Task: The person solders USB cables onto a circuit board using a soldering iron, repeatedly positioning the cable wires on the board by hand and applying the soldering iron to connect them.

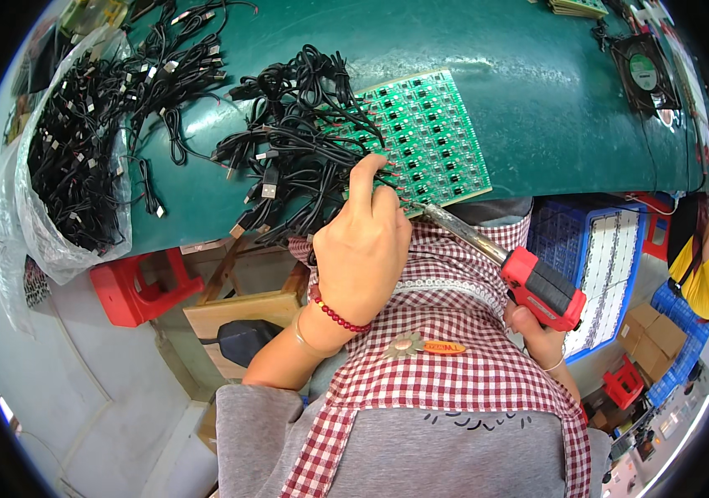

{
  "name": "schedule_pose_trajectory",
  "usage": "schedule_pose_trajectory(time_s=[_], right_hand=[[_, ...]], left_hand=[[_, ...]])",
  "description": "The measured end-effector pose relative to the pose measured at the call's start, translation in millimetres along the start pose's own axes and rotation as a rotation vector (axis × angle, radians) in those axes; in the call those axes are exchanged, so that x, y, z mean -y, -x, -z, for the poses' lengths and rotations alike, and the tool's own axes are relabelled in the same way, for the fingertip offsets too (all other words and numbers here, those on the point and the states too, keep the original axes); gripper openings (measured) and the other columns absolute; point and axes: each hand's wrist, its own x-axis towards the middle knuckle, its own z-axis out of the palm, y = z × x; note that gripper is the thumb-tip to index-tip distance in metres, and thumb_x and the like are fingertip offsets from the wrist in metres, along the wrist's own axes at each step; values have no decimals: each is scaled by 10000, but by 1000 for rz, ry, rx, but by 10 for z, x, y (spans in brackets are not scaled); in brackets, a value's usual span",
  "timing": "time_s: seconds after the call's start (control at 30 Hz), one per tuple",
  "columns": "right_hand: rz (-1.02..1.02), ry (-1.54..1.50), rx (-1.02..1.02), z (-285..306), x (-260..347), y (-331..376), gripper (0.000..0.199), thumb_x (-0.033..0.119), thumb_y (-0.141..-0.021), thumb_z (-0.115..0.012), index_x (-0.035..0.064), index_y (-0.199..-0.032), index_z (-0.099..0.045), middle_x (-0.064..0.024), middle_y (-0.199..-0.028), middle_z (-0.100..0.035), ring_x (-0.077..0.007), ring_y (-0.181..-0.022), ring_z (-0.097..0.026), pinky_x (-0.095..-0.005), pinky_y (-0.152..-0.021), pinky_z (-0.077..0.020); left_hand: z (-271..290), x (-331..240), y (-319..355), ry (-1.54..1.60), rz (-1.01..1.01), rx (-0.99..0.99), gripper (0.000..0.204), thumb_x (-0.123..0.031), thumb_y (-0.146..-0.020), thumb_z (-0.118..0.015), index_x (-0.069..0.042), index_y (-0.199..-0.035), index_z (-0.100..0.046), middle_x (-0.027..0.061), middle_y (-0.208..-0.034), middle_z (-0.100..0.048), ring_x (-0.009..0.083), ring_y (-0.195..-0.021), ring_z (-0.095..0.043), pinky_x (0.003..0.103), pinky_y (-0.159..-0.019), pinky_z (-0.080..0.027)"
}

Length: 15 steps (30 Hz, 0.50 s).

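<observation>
The left hand (363,249) pressed its fingertips onto the near edge of a green circuit board (429,137) lying on the green desk (537,100). The right hand (537,332) gripped a red soldering iron (537,286), its metal tip touching the board edge just beside the left fingers. Black cables (296,133) lay tangled against the board's left side. A clear bag of cables (72,166) sat further left.

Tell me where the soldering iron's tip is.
In the head view, the soldering iron, held in the right hand, points its tip at the green circuit board edge beside the left hand.
</observation>
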Motion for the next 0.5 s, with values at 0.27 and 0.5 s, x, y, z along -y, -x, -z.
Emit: schedule_pose_trajectory(time_s=[0.27, 0.5], right_hand=[[7, 44, -4, 20, -5, 20, 406, 253, -873, -642, -55, -1121, -551, -86, -725, -595, -121, -585, -514, -259, -534, -409], [-12, -84, -51, 32, 19, 28, 369, 293, -886, -622, -47, -998, -536, -91, -660, -540, -132, -545, -466, -272, -509, -379]], left_hand=[[-8, 2, -2, -7, -3, 1, 105, -23, -721, -632, -55, -753, -538, 78, -1179, -560, 248, -543, -598, 347, -472, -480], [5, 13, 10, -6, 1, 6, 106, -20, -720, -632, -54, -752, -536, 76, -1186, -557, 246, -546, -600, 343, -473, -481]])
